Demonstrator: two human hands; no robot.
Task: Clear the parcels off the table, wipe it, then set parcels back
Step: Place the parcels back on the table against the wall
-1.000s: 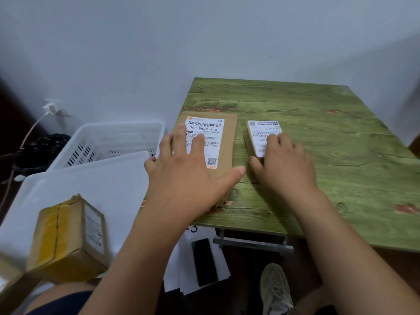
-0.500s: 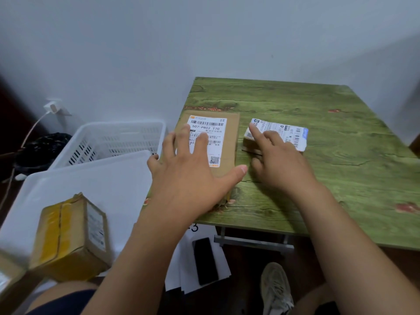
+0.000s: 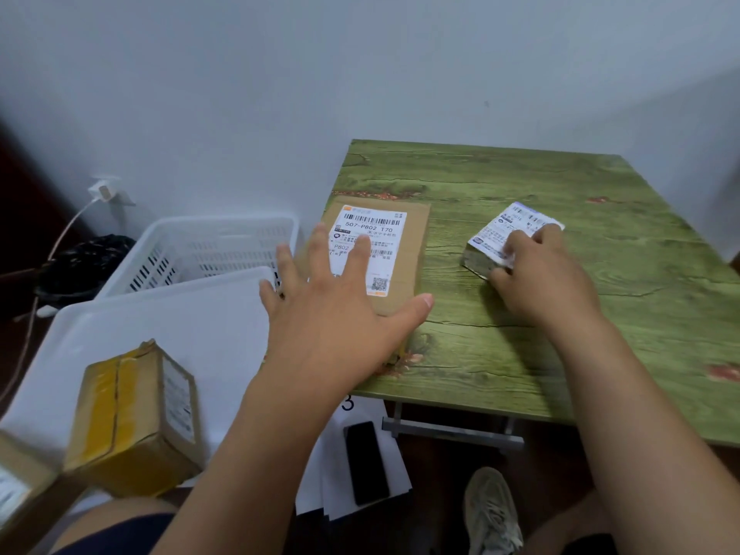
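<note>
A flat brown parcel (image 3: 414,234) with a white shipping label lies at the left edge of the green wood-grain table (image 3: 580,354). My left hand (image 3: 340,314) is spread over its near half, fingers straight and apart; I cannot tell if the palm touches it. A small parcel (image 3: 508,234) with a white label sits farther right on the table, turned at an angle. My right hand (image 3: 538,282) grips it, fingers curled over its top and thumb against its near side.
Left of the table stands a white slotted basket (image 3: 192,250) with a white tray (image 3: 160,338) in front of it. A yellow-taped box (image 3: 132,418) rests in the tray, another box (image 3: 16,486) beside it. A black phone (image 3: 366,462) lies on papers on the floor.
My right hand has slid the small parcel rightward and turned it on the table. My left hand has lifted its fingers and spread wider over the flat parcel.
</note>
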